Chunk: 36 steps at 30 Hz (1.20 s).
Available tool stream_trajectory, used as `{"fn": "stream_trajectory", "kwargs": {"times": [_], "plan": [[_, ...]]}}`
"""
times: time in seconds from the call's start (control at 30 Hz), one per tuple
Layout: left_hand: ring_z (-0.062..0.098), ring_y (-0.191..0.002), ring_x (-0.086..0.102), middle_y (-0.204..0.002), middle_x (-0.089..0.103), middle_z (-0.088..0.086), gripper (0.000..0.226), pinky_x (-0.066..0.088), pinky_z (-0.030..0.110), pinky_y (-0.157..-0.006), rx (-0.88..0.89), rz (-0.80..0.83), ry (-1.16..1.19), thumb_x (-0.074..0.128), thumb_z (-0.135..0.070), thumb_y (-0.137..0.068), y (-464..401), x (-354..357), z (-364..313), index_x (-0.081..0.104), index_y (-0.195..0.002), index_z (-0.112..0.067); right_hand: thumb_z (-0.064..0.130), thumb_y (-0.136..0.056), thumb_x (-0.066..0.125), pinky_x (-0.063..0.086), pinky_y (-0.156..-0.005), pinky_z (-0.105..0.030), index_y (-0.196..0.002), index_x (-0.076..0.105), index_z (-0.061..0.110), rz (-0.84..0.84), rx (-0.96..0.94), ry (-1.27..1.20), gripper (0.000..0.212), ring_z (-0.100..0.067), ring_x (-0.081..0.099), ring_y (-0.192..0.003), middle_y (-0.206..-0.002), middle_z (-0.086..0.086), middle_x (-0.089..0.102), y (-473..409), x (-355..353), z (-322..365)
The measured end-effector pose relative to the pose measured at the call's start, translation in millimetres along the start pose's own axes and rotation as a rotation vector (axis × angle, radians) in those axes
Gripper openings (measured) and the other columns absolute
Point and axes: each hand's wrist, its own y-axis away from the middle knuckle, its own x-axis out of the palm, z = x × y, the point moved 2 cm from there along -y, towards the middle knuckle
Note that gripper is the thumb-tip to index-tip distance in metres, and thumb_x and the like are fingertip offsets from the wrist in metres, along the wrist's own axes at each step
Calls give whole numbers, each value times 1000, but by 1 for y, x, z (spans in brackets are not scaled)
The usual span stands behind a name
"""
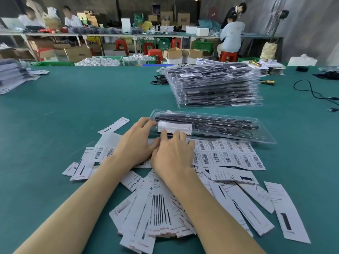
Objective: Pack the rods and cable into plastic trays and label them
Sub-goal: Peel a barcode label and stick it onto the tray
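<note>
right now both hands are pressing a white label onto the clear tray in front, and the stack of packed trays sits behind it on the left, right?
Not quite: in the head view the stack of packed trays sits behind on the right. Both hands, left hand and right hand, are at the white label on the clear tray.

Red stools (228, 55), cardboard boxes (78, 53) behind

Two bare hands (135, 143), one clear plastic tray of black rods (211, 125), one stack of filled clear trays (214, 87), one sheet of barcode labels (229, 154), four seated or standing workers (231, 33) behind.
</note>
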Motion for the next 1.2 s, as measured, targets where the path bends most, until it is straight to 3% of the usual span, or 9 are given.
{"fn": "stream_trajectory", "kwargs": {"times": [0.13, 0.33, 0.57, 0.83, 1.07, 1.13, 1.2], "plan": [[22, -92, 63, -135, 43, -5, 45, 52, 38, -81, -21, -18, 27, 68, -43, -89, 2, -3, -4, 58, -126, -18, 42, -98, 36, 29, -110, -51, -159, 17, 20, 13, 19, 2, 67, -37, 28, -139, -150, -21, 33, 0, 2, -1], [24, -89, 66, -129, 47, -2, 39, 54, 44, -83, -18, -32, 76, 71, -37, -88, 2, -3, -2, 64, -120, -17, 43, -102, 29, 19, -115, -61, -158, 20, 24, -5, 24, -65, 60, -37, 11, -151, -164, -18, 16, 1, 7, -7], [19, -83, 63, -119, 50, -4, 32, 55, 42, -77, 12, -47, 80, 74, -42, -86, 3, -5, -8, 67, -108, -20, 42, -104, 24, 5, -121, -59, -160, 14, 28, 15, 25, -55, 59, -38, -3, -154, -166, -23, 6, 1, 10, -12], [15, -79, 60, -112, 50, -5, 27, 53, 38, -77, 25, -43, 94, 76, -41, -84, 3, -7, -6, 69, -100, -21, 45, -106, 25, 2, -122, -54, -160, 14, 34, 106, 62, -39, 56, -47, -5, -152, -163, -33, 0, 3, 2, -13], [18, -80, 61, -107, 52, -4, 30, 54, 41, -76, 8, -32, 118, 78, -46, -81, 1, -4, -4, 72, -96, -20, 35, -102, 42, 19, -119, -56, -160, 12, 36, 196, -45, -17, 65, -47, 2, -151, -162, -34, 3, 2, -11, -29], [16, -80, 61, -106, 52, -6, 32, 54, 40, -76, 6, -24, 116, 77, -50, -81, 2, -4, -4, 72, -95, -22, 32, -102, 41, 33, -112, -52, -158, 20, 38, 186, -100, -29, 61, -44, 16, -148, -159, -31, 16, 2, -15, -36], [17, -82, 61, -106, 52, -6, 34, 54, 40, -78, 1, -12, 121, 77, -51, -80, 2, -5, -4, 73, -95, -21, 29, -102, 42, 45, -99, -44, -154, 33, 41, 185, -151, -95, 54, -35, 41, -134, -150, -24, 35, 0, -21, -45]]}}
